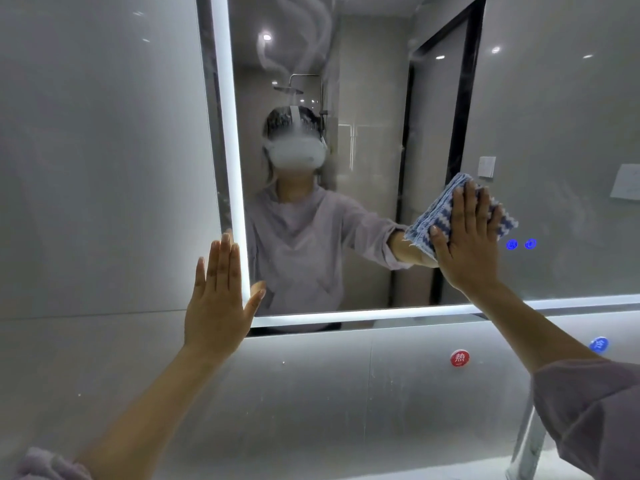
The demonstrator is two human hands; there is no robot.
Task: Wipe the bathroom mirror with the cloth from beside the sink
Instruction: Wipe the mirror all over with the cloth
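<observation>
The bathroom mirror (374, 98) fills the upper middle and right, framed by a lit white strip. White foamy smears curl over its upper part and across the reflected person's head. My right hand (467, 244) presses a folded blue-and-white striped cloth (440, 209) flat against the glass at the lower right. My left hand (218, 296) lies flat, fingers together, on the mirror's lower left corner, over the lit strip and the wall beside it; it holds nothing.
Two blue touch icons (521, 244) glow on the glass just right of the cloth. Below the mirror the tiled wall carries a red hot tag (459, 358) and a blue cold tag (598, 344). A chrome tap (530, 441) stands at the lower right.
</observation>
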